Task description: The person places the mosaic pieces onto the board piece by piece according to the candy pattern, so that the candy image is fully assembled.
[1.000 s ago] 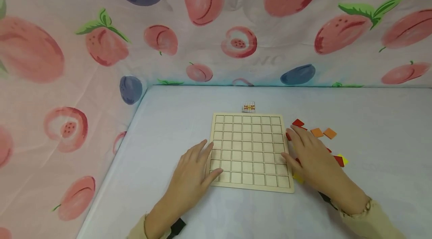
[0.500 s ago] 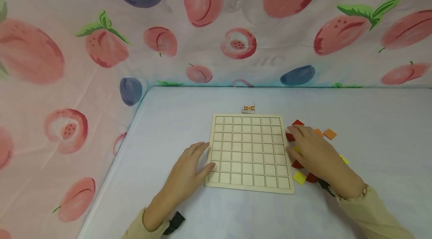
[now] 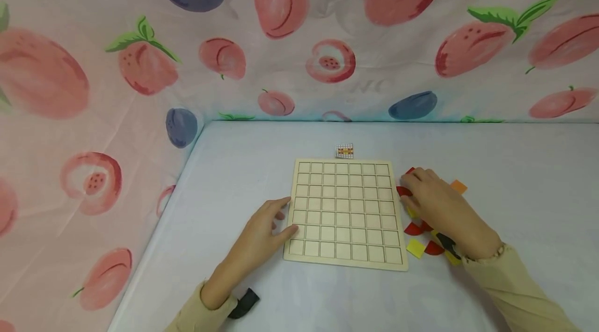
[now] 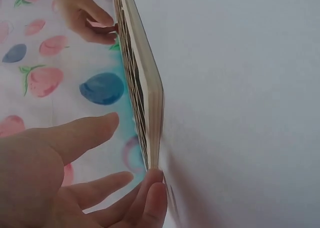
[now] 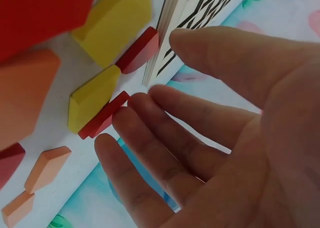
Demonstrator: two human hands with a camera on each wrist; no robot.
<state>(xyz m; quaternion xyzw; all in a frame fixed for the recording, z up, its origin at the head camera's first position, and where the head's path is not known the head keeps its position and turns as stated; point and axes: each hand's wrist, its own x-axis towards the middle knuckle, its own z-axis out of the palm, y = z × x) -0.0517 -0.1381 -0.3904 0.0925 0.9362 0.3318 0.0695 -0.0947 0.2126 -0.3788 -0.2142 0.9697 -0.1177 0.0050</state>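
Observation:
A pale wooden board [image 3: 343, 212] with a grid of square recesses lies flat on the table. My left hand [image 3: 259, 235] is at its left side, thumb over the rim. In the left wrist view, its lower fingers touch the board's edge [image 4: 156, 118]. Beyond the right edge, my right hand [image 3: 435, 202] is low over scattered flat coloured pieces. The right wrist view shows its thumb apart from the bent fingers [image 5: 145, 153], with nothing visible between them. Fingertips are close to a red piece [image 5: 111, 117] beside a yellow piece [image 5: 94, 98]; contact is unclear.
A small card [image 3: 344, 151] with a coloured grid pattern lies behind the board. Right of the board are a yellow square [image 3: 415, 248], red quarter-round pieces [image 3: 414, 229] and an orange square [image 3: 458, 187]. A fruit-print cloth [image 3: 281, 61] stands behind the table.
My left hand has drawn back slightly left along the board. The right hand has left the board's right edge and bent its fingers over the pieces, uncovering several red and yellow ones.

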